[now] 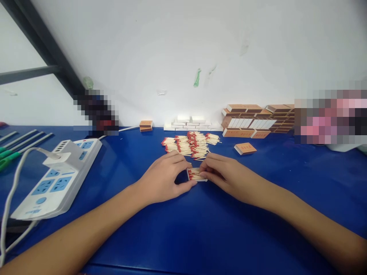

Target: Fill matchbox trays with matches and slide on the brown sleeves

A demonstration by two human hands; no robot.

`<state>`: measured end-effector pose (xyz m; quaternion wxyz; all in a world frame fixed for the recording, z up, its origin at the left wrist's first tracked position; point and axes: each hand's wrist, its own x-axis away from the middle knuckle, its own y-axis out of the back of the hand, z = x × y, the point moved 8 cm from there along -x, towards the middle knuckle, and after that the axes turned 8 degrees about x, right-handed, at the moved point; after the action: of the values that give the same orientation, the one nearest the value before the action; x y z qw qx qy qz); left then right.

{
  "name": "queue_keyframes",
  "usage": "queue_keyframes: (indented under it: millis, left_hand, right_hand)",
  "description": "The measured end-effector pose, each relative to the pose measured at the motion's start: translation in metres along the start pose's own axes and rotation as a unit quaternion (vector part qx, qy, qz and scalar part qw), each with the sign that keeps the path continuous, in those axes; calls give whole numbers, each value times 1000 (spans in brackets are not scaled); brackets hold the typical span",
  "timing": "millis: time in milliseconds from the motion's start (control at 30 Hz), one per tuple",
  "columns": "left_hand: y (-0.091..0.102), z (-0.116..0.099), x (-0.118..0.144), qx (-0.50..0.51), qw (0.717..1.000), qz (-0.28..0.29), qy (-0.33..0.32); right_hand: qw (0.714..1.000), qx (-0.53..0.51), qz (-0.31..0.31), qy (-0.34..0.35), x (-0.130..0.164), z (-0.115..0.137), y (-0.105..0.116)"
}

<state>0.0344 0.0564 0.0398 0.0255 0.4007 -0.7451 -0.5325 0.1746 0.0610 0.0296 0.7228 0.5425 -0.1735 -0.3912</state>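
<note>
While my left hand [164,176] and my right hand [219,172] close in from either side on the small white cardboard matchbox tray [196,174], I keep the tray flat on the blue tabletop [183,229], just in front of the loose heap of red-tipped wooden matches [191,144]. The tray lies between my fingertips, with a layer of matches showing in it, red heads toward the left end. My left thumb and forefinger pinch the left end narrowly; my right fingers are curled close on the right end and top edge, so both hands hold the tray and neither is spread wide. To do this step well, I judge that the matches should lie parallel, heads at one end, with none riding above the rim, since a raised stick would likely jam an outer sleeve. Pressure should be light and even, because thin card walls will probably bow. Behind the heap, a row of empty white trays [190,124] stands against the wall, and the stacked brown matchbox sleeves [252,120] sit to its right; one single brown box [245,148] lies apart, near my right hand. A white power strip with blue sockets [57,177] rests well to the left.
</note>
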Motion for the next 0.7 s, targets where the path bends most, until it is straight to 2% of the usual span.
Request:
queue_keyframes:
  millis: [333,500,700]
  left_hand:
    - [-1,-1,0,0,1000,7,4]
    - [-1,-3,1,8,1000,13,-4]
    - [-1,-2,1,3,1000,6,1]
  right_hand:
    - [997,73,21,-22,1,-2,-3]
    - [996,73,34,-29,-2,2,-11]
    - [997,67,35,-18,1,6,-8]
